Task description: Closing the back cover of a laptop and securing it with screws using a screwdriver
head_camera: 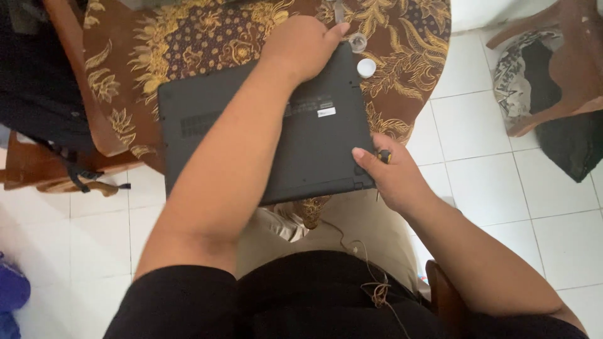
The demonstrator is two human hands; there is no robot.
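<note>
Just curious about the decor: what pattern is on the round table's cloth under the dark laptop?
Brown tablecloth with golden floral leaf motifs, clear in the head view.

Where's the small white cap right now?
In the head view, the white cap lies on the brown patterned tablecloth, just off the upturned laptop's far right corner, beside a clear cap and near the left hand.

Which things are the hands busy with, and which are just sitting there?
In use: the upside-down black laptop, pressed by the left hand; a small screwdriver in the right hand.

Lying about: two small caps, wooden chair, black bag.
</note>
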